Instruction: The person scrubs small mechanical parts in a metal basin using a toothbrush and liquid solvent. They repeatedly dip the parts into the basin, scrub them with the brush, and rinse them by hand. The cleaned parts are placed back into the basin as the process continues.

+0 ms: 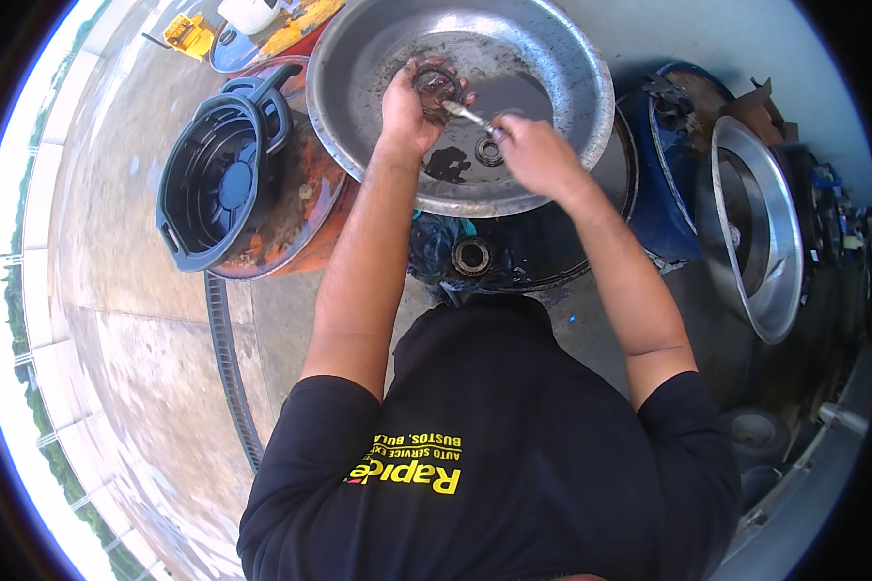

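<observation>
Over a wide metal basin point(344, 116) with dark liquid in its bottom, my left hand point(409, 114) grips a dark, greasy bearing ring point(436, 81), fingers curled around it and smeared black. My right hand point(535, 153) is closed on the handle of a small brush point(470, 116). Its pale end meets the ring and the left fingers. Lower in the basin lies a second ring-shaped bearing point(489, 150), partly below the right hand. Another round bearing point(472, 256) rests outside the basin, on the near side, beside dark crumpled rags point(431, 242).
The basin stands on a dark drum point(543, 257). To the left, a black drain pan point(218, 184) sits on a rusty orange drum point(310, 208). A blue drum point(673, 165) and a second metal basin point(775, 232) are on the right. A floor grate point(225, 358) runs at left.
</observation>
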Motion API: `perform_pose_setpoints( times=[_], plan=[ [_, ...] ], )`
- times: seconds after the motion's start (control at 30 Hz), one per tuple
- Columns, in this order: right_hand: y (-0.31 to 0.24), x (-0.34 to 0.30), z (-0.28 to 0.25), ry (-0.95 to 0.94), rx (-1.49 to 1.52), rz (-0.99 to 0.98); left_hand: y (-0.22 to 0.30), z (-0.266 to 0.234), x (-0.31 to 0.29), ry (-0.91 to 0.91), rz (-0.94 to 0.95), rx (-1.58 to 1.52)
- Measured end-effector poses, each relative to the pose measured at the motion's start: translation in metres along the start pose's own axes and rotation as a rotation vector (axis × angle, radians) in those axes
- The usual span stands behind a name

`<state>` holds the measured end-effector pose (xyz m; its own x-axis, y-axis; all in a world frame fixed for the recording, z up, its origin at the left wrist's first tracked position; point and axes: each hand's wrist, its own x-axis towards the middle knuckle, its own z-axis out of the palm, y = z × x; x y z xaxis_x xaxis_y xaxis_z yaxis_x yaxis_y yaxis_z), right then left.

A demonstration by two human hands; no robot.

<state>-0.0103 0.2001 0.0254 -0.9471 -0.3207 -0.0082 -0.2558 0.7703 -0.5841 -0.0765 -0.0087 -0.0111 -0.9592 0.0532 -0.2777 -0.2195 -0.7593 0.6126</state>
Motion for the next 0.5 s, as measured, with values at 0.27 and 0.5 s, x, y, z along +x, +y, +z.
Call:
perform_pose_setpoints(
  times=[0.27,0.5],
  plan=[
    [-0.008,-0.008,0.002,0.149,-0.282,-0.053,-0.005,0.011,-0.005,-0.032,-0.029,0.082],
    [-0.018,-0.008,-0.017,0.112,-0.366,-0.039,-0.007,0.022,-0.007,0.0,-0.021,0.241]
  ],
)
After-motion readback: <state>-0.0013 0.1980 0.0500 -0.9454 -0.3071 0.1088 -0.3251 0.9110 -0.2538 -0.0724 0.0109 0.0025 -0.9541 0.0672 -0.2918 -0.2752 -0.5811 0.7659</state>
